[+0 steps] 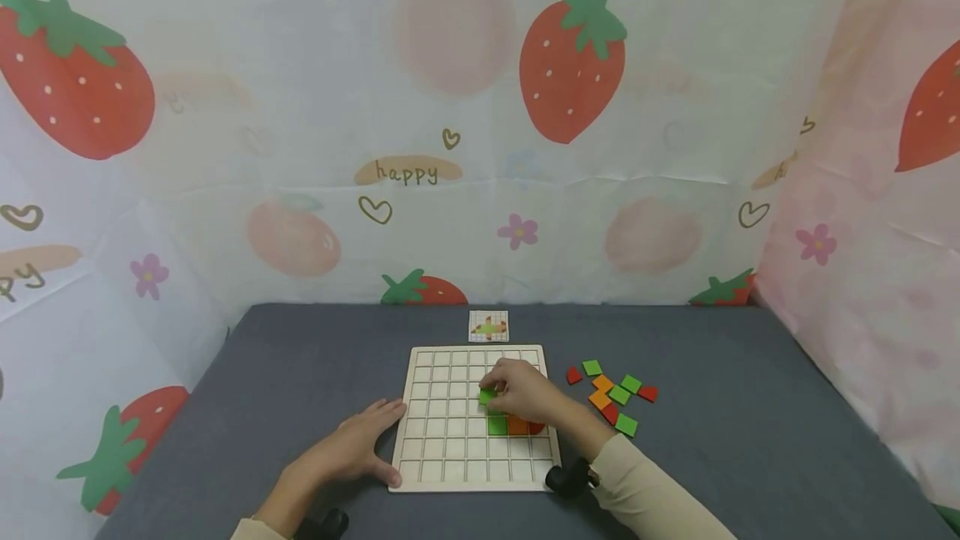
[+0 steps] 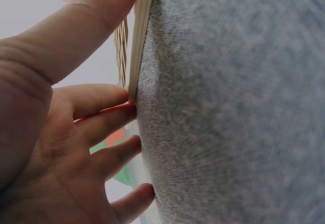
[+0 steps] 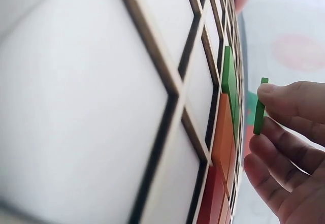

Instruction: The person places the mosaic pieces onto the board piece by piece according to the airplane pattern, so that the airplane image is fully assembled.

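Observation:
My right hand point(image 1: 521, 390) pinches a thin green square tile point(image 3: 259, 113) between thumb and fingertips. In the right wrist view the tile is tilted on edge, just off the white grid board point(image 1: 442, 448). Below that hand, a green tile point(image 1: 497, 425), an orange tile point(image 1: 517, 425) and a red tile point(image 1: 536, 428) lie in cells of the board; the hand hides part of this area. My left hand point(image 1: 352, 444) rests at the board's left side, its spread fingers and thumb touching the wooden edge point(image 2: 136, 56).
Right of the board lie several loose tiles: green point(image 1: 626, 425), orange point(image 1: 602, 383) and red point(image 1: 648, 393). Behind the board is a small card point(image 1: 488, 327) with a coloured pattern on a grid. A dark grey cloth point(image 1: 750, 440) covers the table; a strawberry-print curtain point(image 1: 480, 48) hangs behind.

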Tool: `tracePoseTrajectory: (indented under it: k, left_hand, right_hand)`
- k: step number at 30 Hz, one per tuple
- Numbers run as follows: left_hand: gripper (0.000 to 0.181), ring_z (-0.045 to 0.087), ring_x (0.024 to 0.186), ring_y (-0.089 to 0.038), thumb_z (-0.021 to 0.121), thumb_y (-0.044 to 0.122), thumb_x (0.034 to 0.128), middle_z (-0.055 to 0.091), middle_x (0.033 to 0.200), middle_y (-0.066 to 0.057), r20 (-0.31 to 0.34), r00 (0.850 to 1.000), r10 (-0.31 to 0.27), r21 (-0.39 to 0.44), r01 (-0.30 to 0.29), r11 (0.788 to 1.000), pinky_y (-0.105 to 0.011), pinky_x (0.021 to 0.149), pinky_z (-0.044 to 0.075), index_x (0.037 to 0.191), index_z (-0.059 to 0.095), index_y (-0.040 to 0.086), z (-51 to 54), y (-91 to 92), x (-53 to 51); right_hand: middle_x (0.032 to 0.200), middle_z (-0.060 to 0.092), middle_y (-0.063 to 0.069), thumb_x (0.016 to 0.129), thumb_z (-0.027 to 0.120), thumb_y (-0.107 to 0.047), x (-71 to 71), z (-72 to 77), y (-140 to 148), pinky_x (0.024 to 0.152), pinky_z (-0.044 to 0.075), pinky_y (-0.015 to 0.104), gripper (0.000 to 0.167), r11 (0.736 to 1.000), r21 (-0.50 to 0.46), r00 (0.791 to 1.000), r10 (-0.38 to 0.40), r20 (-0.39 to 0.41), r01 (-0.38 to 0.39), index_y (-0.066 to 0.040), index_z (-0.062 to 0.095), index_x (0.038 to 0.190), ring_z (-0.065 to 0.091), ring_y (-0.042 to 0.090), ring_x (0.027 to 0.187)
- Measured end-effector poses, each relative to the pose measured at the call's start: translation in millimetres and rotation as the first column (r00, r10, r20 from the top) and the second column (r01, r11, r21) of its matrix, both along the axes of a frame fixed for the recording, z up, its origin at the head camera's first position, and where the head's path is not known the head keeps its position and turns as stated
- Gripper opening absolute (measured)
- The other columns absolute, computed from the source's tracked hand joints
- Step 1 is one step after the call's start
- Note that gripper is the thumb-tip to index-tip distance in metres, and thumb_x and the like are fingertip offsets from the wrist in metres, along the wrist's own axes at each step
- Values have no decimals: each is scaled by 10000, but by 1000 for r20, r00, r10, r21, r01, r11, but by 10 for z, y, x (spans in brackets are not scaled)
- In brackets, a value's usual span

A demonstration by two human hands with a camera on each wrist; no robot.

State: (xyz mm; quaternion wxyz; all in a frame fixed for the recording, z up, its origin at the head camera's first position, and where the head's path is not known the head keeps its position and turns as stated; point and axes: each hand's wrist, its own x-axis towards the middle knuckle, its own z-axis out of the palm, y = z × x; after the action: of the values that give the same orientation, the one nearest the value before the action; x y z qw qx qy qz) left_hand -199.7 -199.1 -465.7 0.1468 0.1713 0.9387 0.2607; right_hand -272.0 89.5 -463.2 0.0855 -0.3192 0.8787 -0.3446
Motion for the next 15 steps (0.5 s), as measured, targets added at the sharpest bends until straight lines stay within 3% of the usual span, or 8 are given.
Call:
tracePoseTrajectory:
  k: [5,15]
  left_hand:
    - [1038,269,1443,-460,883,326,601,390,1522,-228,8,1000,2,-6,-2,1000,-681,1097,244,1447,407,-41,10,6,-1]
    - [1042,265,1445,-459,882,325,605,381,1528,-227,17,1000,0,-5,0,1000,-683,1100,235,1453,398,-41,16,5,-1]
  right_hand:
    - [984,663,47,838,730,-71,-5,-20,-56,763,518,263,268,1000,22,999,16,-39,-15,-20,727,1101,598,174,892]
    - [1002,663,31,835,751,-110,-10,-27,-159,761,513,242,275,995,93,999,28,-46,-24,-44,733,1101,602,149,890]
